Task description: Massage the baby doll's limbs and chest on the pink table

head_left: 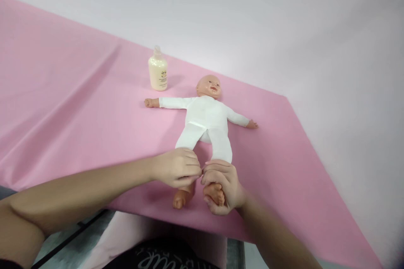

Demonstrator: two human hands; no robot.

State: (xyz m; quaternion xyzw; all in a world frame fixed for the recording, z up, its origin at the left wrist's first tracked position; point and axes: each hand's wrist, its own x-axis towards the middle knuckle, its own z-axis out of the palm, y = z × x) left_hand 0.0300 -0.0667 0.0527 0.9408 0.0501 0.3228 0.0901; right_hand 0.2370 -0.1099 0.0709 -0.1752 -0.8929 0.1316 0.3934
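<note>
- The doll [206, 113] lies on its back on the pink-covered surface [268, 201], head away from the person, arms spread, feet close to the near edge.
- The left hand [181, 167] is closed over the doll's lower leg on the person's left, knuckles up; the bare foot [180, 200] sticks out below the grip.
- The right hand [222, 183] wraps round the doll's other lower leg and foot, the toes showing between thumb and fingers.
- The two hands come together between the doll's lower legs; whether their fingertips touch, I cannot tell.
- A pump bottle [158, 75] stands upright beyond the doll's outstretched arm on the person's left, near its head but apart from it.
- The doll is probably light, with a soft, giving body: the white torso and upper legs look like stuffed cloth, so they should bend and squash easily.
- Its head, hands and feet look moulded, likely firmer and smoother, and could slip in a loose hold.
- For the legs, the best hold is likely round the shin just above each foot; for lifting, one palm under the torso and one behind the head.
</note>
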